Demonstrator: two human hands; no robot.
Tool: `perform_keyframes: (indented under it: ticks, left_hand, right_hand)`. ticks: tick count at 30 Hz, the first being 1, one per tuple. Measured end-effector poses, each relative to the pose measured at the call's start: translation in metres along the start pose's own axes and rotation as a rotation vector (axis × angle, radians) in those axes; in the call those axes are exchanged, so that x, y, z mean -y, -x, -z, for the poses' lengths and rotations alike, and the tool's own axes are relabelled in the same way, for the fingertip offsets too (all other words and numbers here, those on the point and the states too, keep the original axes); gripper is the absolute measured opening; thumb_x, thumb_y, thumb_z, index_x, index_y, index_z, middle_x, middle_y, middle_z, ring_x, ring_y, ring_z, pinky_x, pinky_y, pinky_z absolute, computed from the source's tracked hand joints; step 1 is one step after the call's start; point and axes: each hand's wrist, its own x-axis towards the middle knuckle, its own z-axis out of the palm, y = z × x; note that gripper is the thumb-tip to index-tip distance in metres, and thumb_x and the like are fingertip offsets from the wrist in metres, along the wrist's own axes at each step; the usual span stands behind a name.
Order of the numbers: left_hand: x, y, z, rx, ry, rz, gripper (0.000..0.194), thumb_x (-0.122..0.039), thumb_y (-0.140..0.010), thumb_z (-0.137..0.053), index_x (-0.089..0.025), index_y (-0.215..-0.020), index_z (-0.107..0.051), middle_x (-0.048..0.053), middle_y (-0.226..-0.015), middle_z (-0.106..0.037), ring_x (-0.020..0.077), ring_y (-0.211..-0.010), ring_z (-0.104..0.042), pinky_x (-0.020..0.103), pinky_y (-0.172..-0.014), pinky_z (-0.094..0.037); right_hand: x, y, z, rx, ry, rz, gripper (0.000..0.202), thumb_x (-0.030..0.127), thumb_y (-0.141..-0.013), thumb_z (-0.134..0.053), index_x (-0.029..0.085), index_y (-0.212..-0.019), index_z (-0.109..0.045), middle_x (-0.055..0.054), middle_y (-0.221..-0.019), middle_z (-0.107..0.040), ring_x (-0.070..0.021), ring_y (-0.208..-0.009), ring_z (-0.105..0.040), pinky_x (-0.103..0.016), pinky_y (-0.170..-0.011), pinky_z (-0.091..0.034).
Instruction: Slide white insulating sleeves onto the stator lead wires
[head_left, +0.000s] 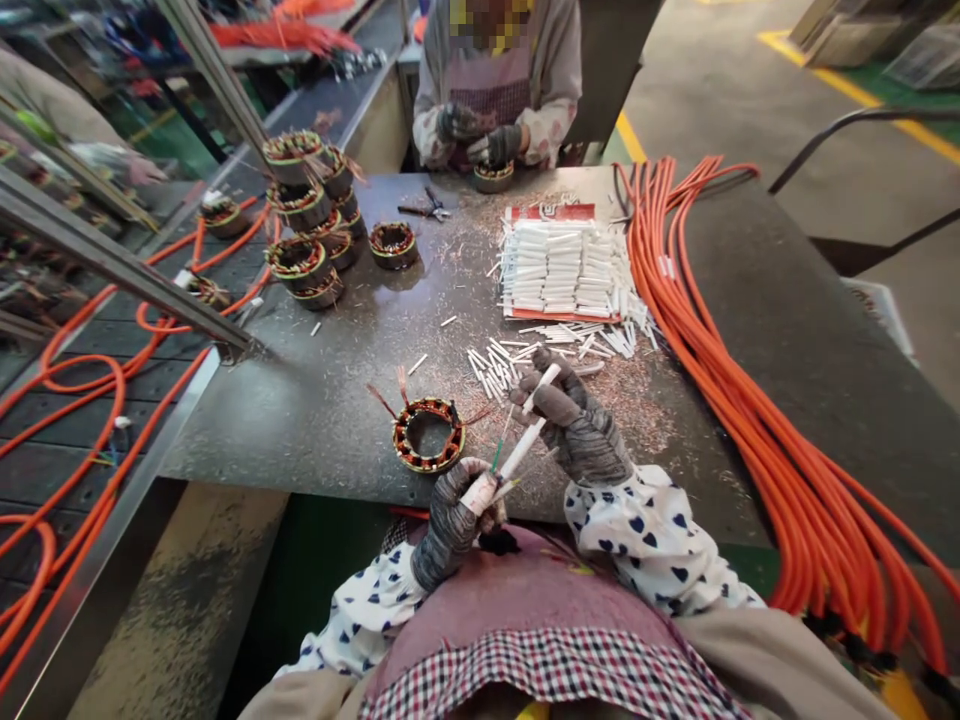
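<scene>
Nearest: my apron [525, 590]. Just above it, my left gloved hand [450, 525] is closed round the thick lower end of a white stick [519, 455]. A thin green strand [498, 455] runs up beside it. My right gloved hand [581, 420] has a white tube [542, 388] pinched in its fingers near the stick's upper end. Can't tell if tube and stick are joined or just overlap. Hands apart, work bridging them.

My read on the step: fine work at the upper end, left anchoring, right handling the tube. Next move would call for a firm left hold, a light right pinch, and tube kept in line so the strand doesn't snag.

Just beyond, to the left: wound ring [429, 463] flat on the table [300, 400], wire ends sticking up, neither hand on it. Past my right hand: loose white tubes [491, 370], then a stacked pile [562, 265]. Copper-coloured bits around both. Orange cables [720, 370] along the right.

Farther: single ring [394, 252], ring stacks [304, 270] left of it, pliers [429, 208] behind. Far side: co-worker [499, 90], gloved hands at another ring [493, 180].
</scene>
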Motion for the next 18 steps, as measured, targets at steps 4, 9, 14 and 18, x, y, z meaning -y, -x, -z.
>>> perform_keyframes:
  ticks: [4, 9, 14, 18]
  left_hand:
    - [-0.010, 0.002, -0.001, 0.020, -0.004, 0.086, 0.053, -0.066, -0.067, -0.080, -0.019, -0.076, -0.057, -0.003, -0.048, -0.061, 0.0079, -0.037, -0.045, 0.018, -0.038, -0.033]
    - [-0.009, 0.001, -0.001, 0.017, -0.012, 0.093, 0.049, -0.063, -0.067, -0.080, -0.020, -0.076, -0.056, -0.003, -0.048, -0.061, 0.0082, -0.036, -0.046, 0.018, -0.038, -0.034]
    - [-0.004, 0.000, 0.002, 0.035, -0.012, 0.056, 0.051, -0.065, -0.070, -0.080, -0.019, -0.076, -0.058, -0.002, -0.048, -0.062, 0.0081, -0.035, -0.045, 0.018, -0.037, -0.033]
    - [0.006, -0.001, 0.006, 0.077, 0.045, -0.002, 0.056, -0.070, -0.070, -0.081, -0.019, -0.079, -0.059, -0.002, -0.048, -0.061, 0.0080, -0.036, -0.046, 0.018, -0.038, -0.033]
  right_hand:
    - [-0.002, 0.002, -0.014, -0.046, -0.030, 0.068, 0.048, 0.032, -0.074, -0.093, 0.035, -0.115, -0.070, 0.004, -0.099, -0.072, -0.0126, -0.088, -0.071, -0.022, -0.072, -0.062]
    - [-0.002, 0.004, -0.016, -0.051, -0.004, 0.092, 0.049, 0.031, -0.075, -0.092, 0.035, -0.117, -0.069, 0.005, -0.100, -0.071, -0.0124, -0.089, -0.071, -0.023, -0.073, -0.062]
    - [0.009, -0.003, -0.008, 0.186, 0.069, -0.094, 0.055, 0.043, -0.078, -0.086, 0.031, -0.126, -0.063, 0.001, -0.094, -0.076, -0.0176, -0.079, -0.073, -0.030, -0.066, -0.060]
    - [0.011, -0.011, 0.002, 0.301, 0.086, -0.223, 0.067, 0.046, -0.073, -0.087, 0.028, -0.132, -0.061, -0.004, -0.101, -0.080, -0.0248, -0.093, -0.077, -0.044, -0.086, -0.063]
